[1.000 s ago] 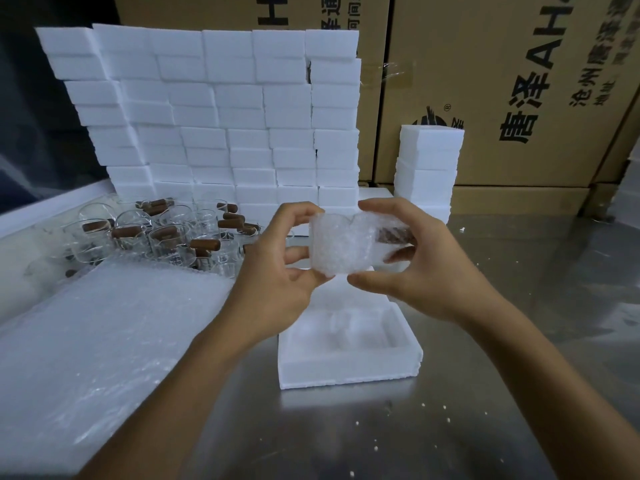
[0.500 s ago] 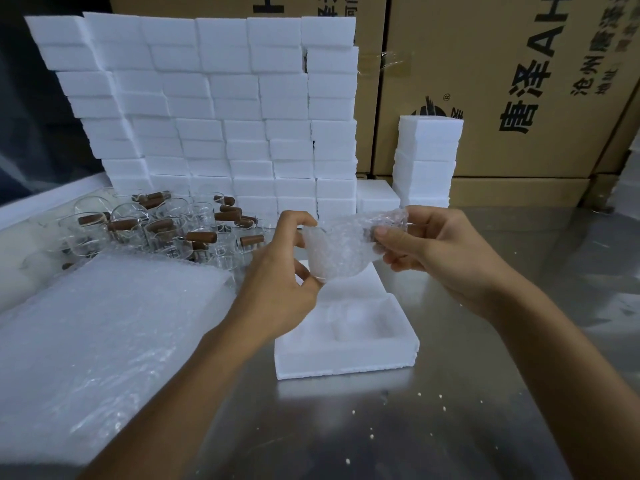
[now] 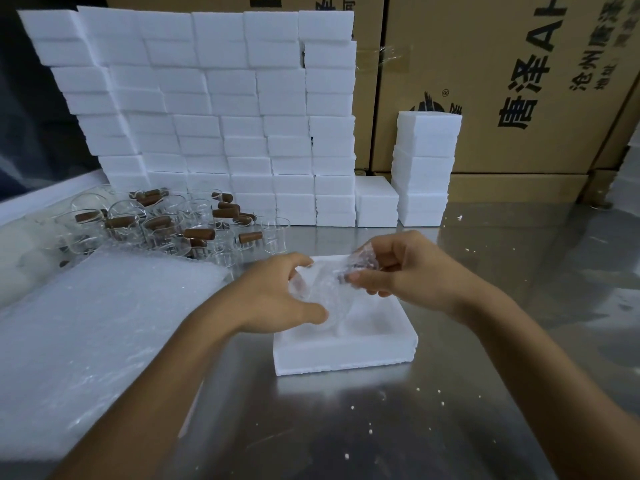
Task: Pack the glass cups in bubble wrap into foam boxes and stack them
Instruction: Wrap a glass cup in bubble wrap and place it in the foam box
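- Bubble-wrapped glass cup (image 3: 329, 289) is held by both hands low over the open foam box (image 3: 346, 355), its lower end down in the box's hollow; whether it touches the foam cannot be told.
- It is gripped at its left side by the left hand (image 3: 277, 299), thumb and fingers curled round the wrap.
- Its upper right end is pinched by the right hand (image 3: 405, 271), fingers curled.
- Unwrapped glass cups (image 3: 162, 226) with brown handles are grouped at the back left of the metal table (image 3: 485, 341).
- A bubble wrap sheet (image 3: 97, 341) is spread at the left.
- Closed foam boxes (image 3: 214, 109) are stacked in a wall behind, before cardboard cartons (image 3: 519, 81).
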The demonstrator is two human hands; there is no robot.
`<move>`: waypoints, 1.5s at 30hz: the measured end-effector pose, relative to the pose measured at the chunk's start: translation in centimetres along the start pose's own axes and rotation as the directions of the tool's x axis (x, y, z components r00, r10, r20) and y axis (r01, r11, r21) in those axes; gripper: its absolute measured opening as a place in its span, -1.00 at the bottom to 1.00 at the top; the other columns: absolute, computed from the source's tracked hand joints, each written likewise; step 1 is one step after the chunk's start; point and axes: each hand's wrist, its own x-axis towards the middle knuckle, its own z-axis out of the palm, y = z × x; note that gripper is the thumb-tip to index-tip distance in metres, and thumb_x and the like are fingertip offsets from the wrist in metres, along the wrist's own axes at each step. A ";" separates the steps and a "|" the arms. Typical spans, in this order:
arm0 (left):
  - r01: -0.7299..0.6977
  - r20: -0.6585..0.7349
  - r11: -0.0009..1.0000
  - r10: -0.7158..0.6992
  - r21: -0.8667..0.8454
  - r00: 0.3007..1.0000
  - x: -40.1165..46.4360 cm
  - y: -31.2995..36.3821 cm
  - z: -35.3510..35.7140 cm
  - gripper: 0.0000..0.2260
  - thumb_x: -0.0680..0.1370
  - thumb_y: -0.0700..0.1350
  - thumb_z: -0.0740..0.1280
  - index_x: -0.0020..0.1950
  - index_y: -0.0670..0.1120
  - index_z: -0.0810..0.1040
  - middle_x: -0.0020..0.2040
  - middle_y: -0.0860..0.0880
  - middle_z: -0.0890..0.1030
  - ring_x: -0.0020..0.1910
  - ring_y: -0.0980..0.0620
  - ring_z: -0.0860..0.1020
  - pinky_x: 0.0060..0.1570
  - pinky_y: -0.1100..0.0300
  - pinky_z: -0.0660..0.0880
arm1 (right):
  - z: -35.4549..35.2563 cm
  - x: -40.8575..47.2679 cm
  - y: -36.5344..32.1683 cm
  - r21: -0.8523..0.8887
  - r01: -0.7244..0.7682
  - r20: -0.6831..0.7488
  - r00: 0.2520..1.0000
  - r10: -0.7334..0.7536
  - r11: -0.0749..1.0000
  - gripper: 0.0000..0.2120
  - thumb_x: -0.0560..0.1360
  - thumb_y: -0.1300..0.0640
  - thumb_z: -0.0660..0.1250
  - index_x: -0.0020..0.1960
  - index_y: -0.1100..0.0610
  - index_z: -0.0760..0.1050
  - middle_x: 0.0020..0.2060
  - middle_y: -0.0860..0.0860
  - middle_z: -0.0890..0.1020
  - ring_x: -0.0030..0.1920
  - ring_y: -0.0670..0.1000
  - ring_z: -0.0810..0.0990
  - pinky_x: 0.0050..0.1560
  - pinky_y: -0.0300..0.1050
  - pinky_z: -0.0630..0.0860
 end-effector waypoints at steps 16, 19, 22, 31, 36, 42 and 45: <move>0.138 0.014 0.977 -0.142 0.163 0.990 0.3 -0.1 1.5 -0.28 0.35 0.09 0.54 0.45 0.14 0.32 0.34 -0.02 0.45 0.09 -0.01 0.57 -0.17 0.23 0.52 | 0.5 0.2 1.8 -0.184 -0.158 0.159 0.969 0.188 0.970 -0.87 0.55 0.14 0.41 0.08 0.02 0.64 -0.09 0.03 0.71 -0.23 -0.14 0.63 0.08 -0.04 0.57; 0.120 -0.031 0.980 -0.117 0.157 0.993 0.4 -0.6 1.5 -0.26 0.42 0.01 0.49 0.53 0.14 0.25 0.46 0.00 0.39 0.33 -0.03 0.46 0.06 0.24 0.38 | 1.2 0.4 2.2 -0.160 -0.159 0.112 0.978 0.178 0.974 -0.86 0.54 0.11 0.42 0.10 0.03 0.62 -0.05 0.04 0.69 -0.25 -0.12 0.66 -0.04 -0.11 0.53; 0.118 -0.063 0.980 -0.109 0.160 0.992 0.5 -1.1 1.3 -0.29 0.46 -0.05 0.45 0.56 0.12 0.22 0.50 0.03 0.36 0.39 -0.02 0.41 0.10 0.29 0.31 | 1.8 0.7 2.6 -0.197 -0.145 0.099 0.981 0.167 0.970 -0.81 0.54 0.08 0.42 0.14 0.03 0.60 -0.09 -0.03 0.68 -0.24 -0.07 0.69 -0.11 -0.21 0.53; 0.194 -0.098 0.977 -0.184 0.094 0.978 0.7 -1.5 0.7 -0.29 0.28 0.30 0.54 0.34 0.07 0.45 0.17 0.06 0.52 0.08 0.05 0.52 0.04 0.17 0.44 | 2.5 1.1 3.9 -0.260 -0.087 0.035 0.994 0.100 0.962 -0.87 0.54 0.13 0.39 0.05 -0.07 0.59 -0.04 -0.10 0.64 -0.32 -0.17 0.60 -0.14 -0.18 0.61; 0.187 -0.139 0.978 -0.173 0.090 0.975 0.9 -1.7 0.8 -0.33 0.18 0.37 0.55 0.13 0.09 0.45 0.09 0.06 0.52 0.04 0.05 0.54 0.05 0.11 0.52 | 2.6 1.2 4.3 -0.307 -0.046 0.022 0.998 0.055 0.951 -0.84 0.56 0.17 0.35 0.08 -0.04 0.60 -0.03 -0.11 0.63 -0.37 -0.32 0.52 -0.17 -0.21 0.53; 0.183 -0.140 0.978 -0.169 0.099 0.976 1.0 -1.7 0.8 -0.29 0.12 0.47 0.49 0.10 0.10 0.47 0.04 0.10 0.54 0.00 0.09 0.54 -0.03 0.14 0.51 | 2.7 1.2 4.1 -0.295 -0.061 0.026 0.997 0.071 0.953 -0.84 0.57 0.17 0.33 0.10 -0.02 0.59 0.02 -0.09 0.62 -0.29 -0.13 0.56 -0.07 -0.04 0.64; 0.188 -0.217 0.981 -0.192 -0.041 0.957 0.7 -1.3 0.9 -0.15 0.08 0.60 0.25 0.16 0.06 0.52 0.06 0.11 0.55 0.04 0.08 0.54 0.02 0.11 0.50 | 2.0 1.1 3.9 -0.212 -0.084 -0.022 0.996 0.081 0.974 -0.84 0.51 0.16 0.41 0.05 -0.05 0.60 -0.06 -0.12 0.64 -0.30 -0.16 0.62 -0.21 -0.22 0.61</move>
